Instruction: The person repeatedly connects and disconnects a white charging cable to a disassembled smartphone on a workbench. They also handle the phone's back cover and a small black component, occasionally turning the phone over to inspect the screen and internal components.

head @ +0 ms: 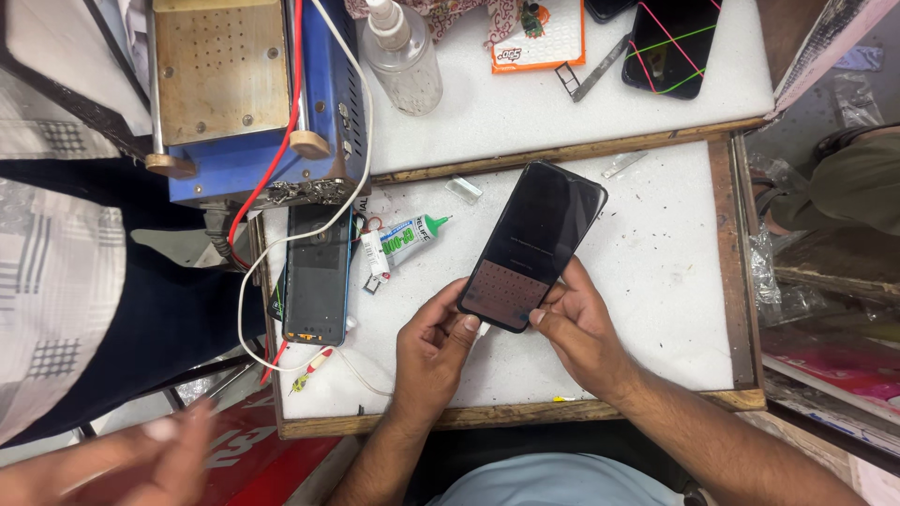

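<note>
Black phone [534, 245] sits tilted over the white foam pad [656, 272], pinched at its lower end by your left hand [433, 351] and right hand [579, 330], thumbs on the glass. Keep both grips at the edges and the phone low over the pad. Glue tube [403, 239] and a second phone [317, 274] lie to the left.

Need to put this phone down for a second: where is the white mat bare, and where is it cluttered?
Bare mat lies right of the phone, out to the wooden frame; only specks there. A smaller strip sits below both hands, left and right, along the front edge. The left side is crowded: opened phone, glue tube, white cable.
</note>
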